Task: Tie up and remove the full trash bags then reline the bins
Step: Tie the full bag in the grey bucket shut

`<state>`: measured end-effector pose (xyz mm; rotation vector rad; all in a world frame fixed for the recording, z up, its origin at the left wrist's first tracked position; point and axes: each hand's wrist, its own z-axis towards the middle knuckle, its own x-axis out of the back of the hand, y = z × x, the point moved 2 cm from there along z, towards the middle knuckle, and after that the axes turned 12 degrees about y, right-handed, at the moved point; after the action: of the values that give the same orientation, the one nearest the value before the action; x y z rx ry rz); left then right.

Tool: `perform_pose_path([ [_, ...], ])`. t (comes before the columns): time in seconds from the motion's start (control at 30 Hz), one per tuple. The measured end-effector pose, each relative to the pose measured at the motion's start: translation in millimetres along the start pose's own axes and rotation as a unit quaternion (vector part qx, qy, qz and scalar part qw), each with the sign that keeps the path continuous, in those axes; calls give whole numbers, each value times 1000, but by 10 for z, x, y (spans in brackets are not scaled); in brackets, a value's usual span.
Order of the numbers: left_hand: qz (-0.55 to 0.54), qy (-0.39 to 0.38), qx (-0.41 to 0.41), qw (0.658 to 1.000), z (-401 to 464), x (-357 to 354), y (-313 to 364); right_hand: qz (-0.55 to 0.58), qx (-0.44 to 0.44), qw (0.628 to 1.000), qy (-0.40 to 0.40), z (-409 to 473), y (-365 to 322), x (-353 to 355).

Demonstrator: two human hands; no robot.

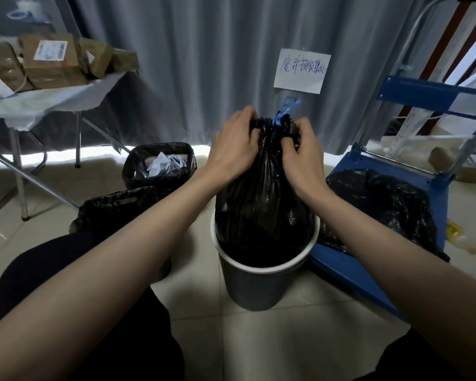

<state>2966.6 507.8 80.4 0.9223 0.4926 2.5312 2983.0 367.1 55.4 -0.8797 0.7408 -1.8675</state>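
Observation:
A full black trash bag [261, 204] stands in a round dark bin with a white rim [264, 268] in front of me. Its gathered neck is bunched at the top, and a blue drawstring [285, 111] sticks up out of it. My left hand [235, 145] grips the left side of the neck. My right hand [300, 151] grips the right side, fingers curled into the plastic.
A lined bin holding crumpled paper [162, 166] stands at the back left, with another black-lined bin [116, 207] nearer me. A black bag [382, 207] lies on a blue cart [368, 276] to the right. A folding table with cardboard boxes [52, 64] is at the far left.

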Motion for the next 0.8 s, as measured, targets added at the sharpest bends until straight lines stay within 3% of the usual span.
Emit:
perform_pose_path([
  [0.2, -8, 37, 2, 999, 417, 36, 142, 77, -40, 993, 75, 400, -275, -5],
  [0.33, 1, 31, 0, 1000, 713, -24, 239, 68, -96, 988, 97, 622, -321, -16],
  [0.5, 23, -46, 13, 999, 829, -190, 223, 23, -214, 975, -60, 687, 36, -69],
  [0.63, -1, -92, 12, 996, 708, -226, 133, 72, -248, 948, -187, 549, 271, 35],
  [0.8, -61, -111, 55, 990, 551, -203, 136, 86, -277, 942, -171, 511, 401, 125],
])
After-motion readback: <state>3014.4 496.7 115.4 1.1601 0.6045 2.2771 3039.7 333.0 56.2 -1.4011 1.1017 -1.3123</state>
